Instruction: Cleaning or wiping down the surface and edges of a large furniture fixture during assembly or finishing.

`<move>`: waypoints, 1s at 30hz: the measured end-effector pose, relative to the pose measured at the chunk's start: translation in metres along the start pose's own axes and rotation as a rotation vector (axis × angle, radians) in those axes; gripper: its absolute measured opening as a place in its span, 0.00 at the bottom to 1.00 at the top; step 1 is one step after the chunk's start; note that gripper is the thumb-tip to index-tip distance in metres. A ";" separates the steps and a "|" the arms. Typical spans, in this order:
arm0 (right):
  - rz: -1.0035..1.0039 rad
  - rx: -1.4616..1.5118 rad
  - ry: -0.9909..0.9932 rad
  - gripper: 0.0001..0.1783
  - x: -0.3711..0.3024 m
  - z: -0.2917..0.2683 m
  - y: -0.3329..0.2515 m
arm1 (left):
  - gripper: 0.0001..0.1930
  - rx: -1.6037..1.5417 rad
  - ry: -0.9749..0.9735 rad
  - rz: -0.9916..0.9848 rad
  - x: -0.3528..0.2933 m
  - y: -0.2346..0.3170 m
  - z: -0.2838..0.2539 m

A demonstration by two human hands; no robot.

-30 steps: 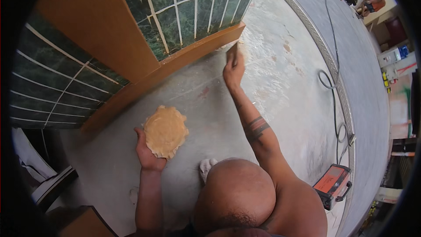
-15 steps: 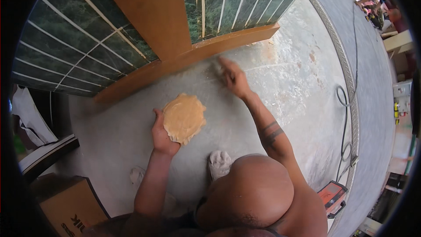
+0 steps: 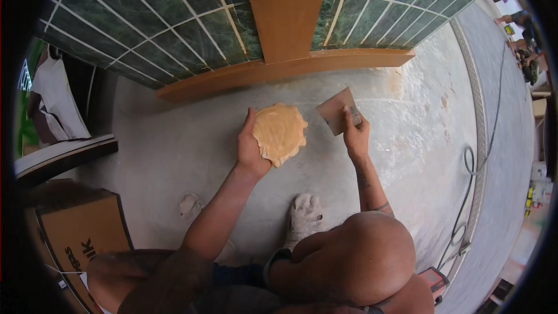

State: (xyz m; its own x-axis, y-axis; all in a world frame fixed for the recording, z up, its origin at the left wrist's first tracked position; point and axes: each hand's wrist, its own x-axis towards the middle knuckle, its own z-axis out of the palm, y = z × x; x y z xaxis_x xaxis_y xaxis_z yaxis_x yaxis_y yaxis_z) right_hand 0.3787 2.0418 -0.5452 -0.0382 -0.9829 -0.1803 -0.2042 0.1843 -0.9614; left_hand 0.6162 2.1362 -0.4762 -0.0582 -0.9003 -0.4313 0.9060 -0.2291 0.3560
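Note:
My left hand (image 3: 254, 150) supports a round, ragged-edged slab of tan putty (image 3: 281, 134) from its left side. Its thumb lies along the rim, while the other fingers are hidden beneath. To the right, my right hand (image 3: 356, 131) pinches a thin, square, grey-brown scraper (image 3: 335, 110), thumb on its upper face. The scraper is held apart from the putty, above the grey floor. Beyond both hands stands a wall of dark green tiles (image 3: 168, 14) with pale joints, split by a brown upright board (image 3: 286, 11) and edged below by a brown skirting board (image 3: 354, 61).
A cardboard box (image 3: 87, 235) stands at the lower left, below a dark ledge (image 3: 70, 160). On the right, a black cable (image 3: 468, 163) loops beside a metal floor strip (image 3: 481, 139). An orange-red machine (image 3: 433, 282) sits behind my knee. Other people (image 3: 526, 40) are at the far right.
My right hand has come back from near the skirting board, and the scraper now shows in it. The view has shifted, showing the wall farther right. The putty stays in my left hand.

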 end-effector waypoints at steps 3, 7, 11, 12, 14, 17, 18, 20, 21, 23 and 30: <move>-0.057 0.011 -0.019 0.26 -0.003 0.011 0.001 | 0.33 -0.006 0.043 0.031 0.009 0.003 -0.013; -0.128 0.059 0.110 0.26 0.022 0.025 0.004 | 0.34 -0.015 0.105 0.156 0.018 0.001 -0.012; -0.072 0.172 0.401 0.24 0.059 0.066 -0.013 | 0.36 -0.094 0.214 0.208 0.016 0.006 -0.005; -0.143 0.130 0.446 0.23 0.059 0.078 -0.018 | 0.36 -0.084 0.215 0.205 0.017 0.011 -0.008; -0.303 -0.106 0.457 0.22 0.054 0.115 -0.013 | 0.40 -0.106 0.275 0.303 0.023 0.028 -0.016; -0.525 0.037 -0.022 0.17 0.014 0.169 -0.004 | 0.44 -0.121 0.286 0.420 0.016 0.049 -0.026; -0.765 0.060 -0.191 0.17 0.015 0.171 0.011 | 0.44 -0.127 0.281 0.408 0.018 0.049 -0.025; -0.738 0.027 -0.245 0.17 0.008 0.173 0.012 | 0.44 -0.147 0.432 0.494 0.005 0.066 -0.034; -0.716 -0.018 -0.287 0.17 0.006 0.170 0.014 | 0.42 -0.190 0.466 0.507 0.005 0.068 -0.048; -0.491 0.080 -0.260 0.16 -0.006 0.146 -0.001 | 0.42 -0.153 0.522 0.531 0.005 0.071 -0.063; -0.315 -0.034 -0.065 0.13 -0.059 0.071 -0.002 | 0.26 0.166 0.628 1.068 0.179 0.054 -0.136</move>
State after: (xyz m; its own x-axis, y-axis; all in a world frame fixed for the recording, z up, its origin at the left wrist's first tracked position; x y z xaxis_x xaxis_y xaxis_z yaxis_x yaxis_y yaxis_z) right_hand 0.4505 2.0996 -0.5468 0.0945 -0.9893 0.1109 -0.2291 -0.1300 -0.9647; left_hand 0.7116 2.0136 -0.6471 0.9242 -0.3434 -0.1673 0.3108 0.4215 0.8519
